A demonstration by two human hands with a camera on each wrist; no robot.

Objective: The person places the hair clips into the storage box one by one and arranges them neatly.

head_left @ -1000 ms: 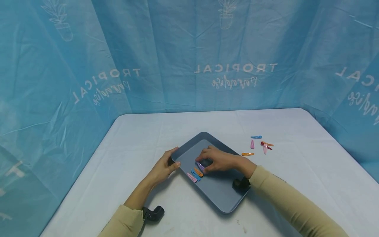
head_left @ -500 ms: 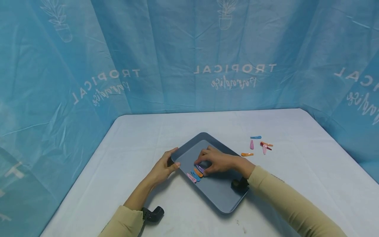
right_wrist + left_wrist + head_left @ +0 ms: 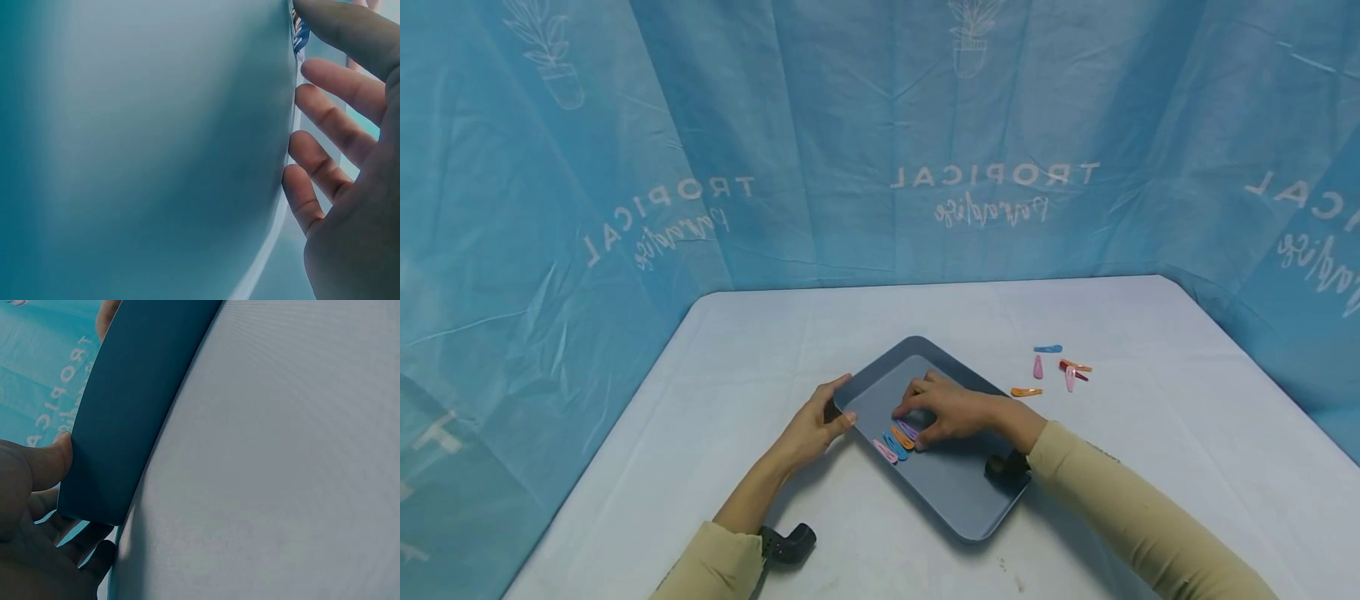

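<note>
A grey-blue tray (image 3: pixel 962 508) lies at an angle on the white table. My left hand (image 3: pixel 812 429) grips its left corner, thumb on the rim and the other fingers around the outside; the left wrist view shows this hand (image 3: pixel 31 506) against the tray wall (image 3: pixel 125 425). Inside the tray my right hand (image 3: pixel 951 407) holds a purple hair clip (image 3: pixel 907 429) end to end between thumb and index finger. Beside it lie an orange clip (image 3: pixel 902 438), a blue clip (image 3: pixel 895 447) and a pink clip (image 3: pixel 885 452) in a row. The right wrist view shows the other fingers spread, fingertips at the tray floor.
Right of the tray on the table (image 3: pixel 1150 467) lie more clips: a blue one (image 3: pixel 1048 348), a pink one (image 3: pixel 1038 367), an orange one (image 3: pixel 1027 392), and a small overlapping pile (image 3: pixel 1072 372). A blue printed curtain (image 3: pixel 850 208) hangs around the table.
The purple clip has shifted slightly down toward the orange clip, and my right fingers have moved a little with it. My left hand stays on the tray corner.
</note>
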